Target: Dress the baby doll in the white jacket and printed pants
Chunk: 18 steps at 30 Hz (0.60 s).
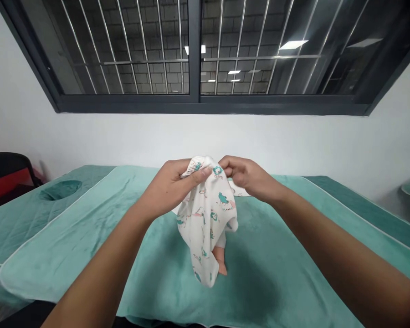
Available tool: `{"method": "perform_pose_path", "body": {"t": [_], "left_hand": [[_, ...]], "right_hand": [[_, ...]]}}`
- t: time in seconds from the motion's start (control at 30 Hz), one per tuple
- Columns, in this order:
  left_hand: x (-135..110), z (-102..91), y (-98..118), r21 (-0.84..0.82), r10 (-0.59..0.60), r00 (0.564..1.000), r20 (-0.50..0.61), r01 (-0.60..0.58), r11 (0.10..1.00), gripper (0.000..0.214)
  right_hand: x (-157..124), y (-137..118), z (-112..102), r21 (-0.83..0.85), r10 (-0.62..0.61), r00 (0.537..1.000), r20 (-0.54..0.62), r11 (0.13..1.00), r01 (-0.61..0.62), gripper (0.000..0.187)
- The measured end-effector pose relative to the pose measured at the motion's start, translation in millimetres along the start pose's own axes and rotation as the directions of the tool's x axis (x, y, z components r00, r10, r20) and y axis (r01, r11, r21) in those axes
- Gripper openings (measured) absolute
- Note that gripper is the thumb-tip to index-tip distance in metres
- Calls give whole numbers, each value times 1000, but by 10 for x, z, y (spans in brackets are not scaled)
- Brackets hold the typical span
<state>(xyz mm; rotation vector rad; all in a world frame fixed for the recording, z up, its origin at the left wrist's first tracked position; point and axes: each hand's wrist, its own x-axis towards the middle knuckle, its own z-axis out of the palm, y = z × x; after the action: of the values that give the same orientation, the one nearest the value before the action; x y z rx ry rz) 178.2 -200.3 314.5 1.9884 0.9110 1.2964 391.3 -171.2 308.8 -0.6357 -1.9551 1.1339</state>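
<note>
A small white baby garment [208,214] with teal and pink animal prints hangs in folds between my hands, above the bed. My left hand [174,184] is closed on its gathered upper edge, thumb in front. At the upper right of the cloth, my right hand [242,174] has its fingers curled in a pinch against the fabric; the fingertips are partly hidden. Behind the garment lies a doll, of which only a leg and foot [220,262] show; the cloth hides the rest. Another piece of printed white cloth [239,189] shows below my right hand.
A teal blanket [89,228] covers the massage bed, which has a face hole [60,190] at the left. A black and red chair [8,180] stands at the far left. Behind the bed are a white wall [123,141] and a dark-framed window [194,104] with metal bars.
</note>
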Motion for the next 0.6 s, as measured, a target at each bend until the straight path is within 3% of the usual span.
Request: {"method": "perform_pose_path", "body": {"t": [0.1,0.17,0.23,0.33,0.4,0.47,0.5,0.53,0.6], "left_hand": [[-12,61,-76,-81,-84,995,-50,80,994,37],[-26,95,-114,-196,-139,989,-57,125,973,37],[-35,95,-136,-302,-170,985,-7,160,940,36],[-41,19,-141,-295,-165,961,222,228,928,34],[-50,-50,-140,-161,-177,886,428,268,950,28],[-64,-97,-147,-58,-215,819,531,288,956,23],[-71,-103,-153,-70,-224,823,522,303,951,23],[-75,-96,-159,-132,-219,855,470,313,941,24],[-65,-42,-166,-351,-205,939,276,297,888,24]], "right_hand": [[-7,-59,23,-80,140,974,180,989,-127,38],[-3,-44,35,-115,200,959,200,977,-180,33],[2,3,37,-52,213,968,137,977,-207,28],[12,89,19,147,142,983,-116,981,-124,16],[19,135,2,210,89,971,-220,977,-42,8],[13,171,-18,224,68,969,-238,974,-13,6],[2,186,-28,231,75,970,-233,973,-20,9],[-15,198,-39,242,91,971,-223,970,-35,13],[-61,208,-55,259,137,982,-127,961,-101,26]]}}
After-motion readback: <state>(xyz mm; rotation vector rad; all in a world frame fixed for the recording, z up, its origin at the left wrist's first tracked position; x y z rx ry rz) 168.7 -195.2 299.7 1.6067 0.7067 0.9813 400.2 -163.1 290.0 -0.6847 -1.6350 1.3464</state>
